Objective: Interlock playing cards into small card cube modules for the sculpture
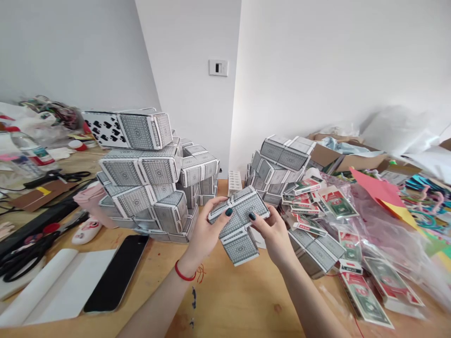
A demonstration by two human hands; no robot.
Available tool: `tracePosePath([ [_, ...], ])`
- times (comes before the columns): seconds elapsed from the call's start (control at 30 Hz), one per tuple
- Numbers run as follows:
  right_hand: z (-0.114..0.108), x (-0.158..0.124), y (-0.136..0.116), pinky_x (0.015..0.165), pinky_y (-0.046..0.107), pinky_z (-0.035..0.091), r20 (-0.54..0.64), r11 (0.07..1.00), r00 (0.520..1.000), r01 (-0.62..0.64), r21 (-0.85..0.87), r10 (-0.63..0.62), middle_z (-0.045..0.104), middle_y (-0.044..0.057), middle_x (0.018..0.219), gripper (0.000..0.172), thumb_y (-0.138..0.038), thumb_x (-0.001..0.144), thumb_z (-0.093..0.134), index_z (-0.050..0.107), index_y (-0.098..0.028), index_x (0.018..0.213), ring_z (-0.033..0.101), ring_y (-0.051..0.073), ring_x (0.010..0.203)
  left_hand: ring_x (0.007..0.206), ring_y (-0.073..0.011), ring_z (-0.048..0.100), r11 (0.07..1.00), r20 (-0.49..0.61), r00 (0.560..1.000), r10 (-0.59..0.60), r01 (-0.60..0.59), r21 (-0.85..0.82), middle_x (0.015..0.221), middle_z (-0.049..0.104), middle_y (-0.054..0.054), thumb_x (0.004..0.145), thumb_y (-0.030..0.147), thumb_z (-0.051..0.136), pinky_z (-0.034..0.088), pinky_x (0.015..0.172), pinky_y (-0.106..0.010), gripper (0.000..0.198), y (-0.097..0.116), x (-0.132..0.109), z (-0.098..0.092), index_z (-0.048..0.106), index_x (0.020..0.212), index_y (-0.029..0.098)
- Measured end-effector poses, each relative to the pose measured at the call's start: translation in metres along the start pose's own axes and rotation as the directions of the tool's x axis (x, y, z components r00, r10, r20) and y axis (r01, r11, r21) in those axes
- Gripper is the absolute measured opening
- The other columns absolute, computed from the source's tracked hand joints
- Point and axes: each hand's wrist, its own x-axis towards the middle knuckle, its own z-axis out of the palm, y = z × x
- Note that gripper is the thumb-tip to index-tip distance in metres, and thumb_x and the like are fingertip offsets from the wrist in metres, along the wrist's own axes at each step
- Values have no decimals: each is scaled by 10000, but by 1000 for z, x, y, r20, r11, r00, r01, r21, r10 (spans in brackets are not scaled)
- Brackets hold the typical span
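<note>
Both of my hands hold one grey-patterned card box, partly folded, with a flap hanging down toward the wooden table. My left hand grips its left side, thumb on top, and a red string sits on that wrist. My right hand pinches its right side with the thumb on top. The box is raised just above the table, between two heaps of similar boxes.
A tall stack of folded grey boxes stands at left, a smaller pile at right. Card packs in plastic lie right. A black phone, white sheets, scissors and bottles sit left.
</note>
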Motion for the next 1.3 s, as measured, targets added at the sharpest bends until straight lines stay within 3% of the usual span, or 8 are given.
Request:
tracePosePath([
  [0.13,0,1,-2,855,399,461,141,991,981,-133,-16,134,642,74,1023,430,-375,664,718,539,-194,1011,609,226,927,931,-178,596,998,-103,994,-45,49,38,1059,631,-49,763,401,582,459,789,-265,314,-5,2,0,595,1016,217],
  [0.3,3,0,-5,902,419,450,352,987,922,-156,-47,163,654,94,1051,426,-332,641,743,569,-178,998,612,250,967,836,-165,614,998,-162,985,-56,58,9,957,659,-49,756,435,572,479,706,-251,342,-11,4,2,602,1004,200],
  [0.47,4,0,-3,906,417,455,384,990,914,-138,-11,132,657,79,1056,437,-293,639,747,562,-187,1021,617,246,974,845,-170,612,998,-138,990,-40,46,38,935,660,-49,753,429,576,475,714,-255,338,-9,4,1,603,1005,205],
  [0.7,4,0,1,902,409,459,312,994,945,-89,-57,102,646,101,1071,434,-325,652,734,551,-169,1012,593,257,1022,863,-189,608,996,-158,984,-81,75,-41,944,660,-55,727,451,601,474,717,-267,359,-10,4,2,622,986,203],
  [0.9,-8,2,-6,847,377,485,355,954,897,-190,-231,264,610,96,1132,577,-336,624,748,523,-189,1134,592,243,1000,946,-200,584,964,-222,965,-137,79,-253,1027,637,-67,749,454,572,454,773,-284,421,-16,6,3,579,1081,197],
  [1.03,-17,6,-15,832,353,486,267,963,937,-171,-211,225,660,76,1029,503,-381,637,721,586,-171,1073,609,236,956,979,-200,566,914,-124,975,-184,124,-385,1085,599,-56,728,375,611,444,786,-285,494,-18,13,-9,494,1177,208],
  [1.17,-19,6,-19,769,334,503,226,951,963,-73,-300,145,675,65,968,477,-359,616,729,607,-172,1037,622,228,880,1148,-231,463,957,96,993,-74,98,-274,1179,534,-71,696,307,666,395,905,-306,623,-16,19,-25,406,1257,231],
  [1.3,-19,1,-16,708,317,503,225,907,963,-39,-420,146,655,56,935,509,-290,598,729,577,-174,1070,610,207,814,1201,-266,411,990,234,970,67,-35,-137,1295,433,-86,581,341,764,374,961,-347,898,-7,16,-31,272,1330,281],
])
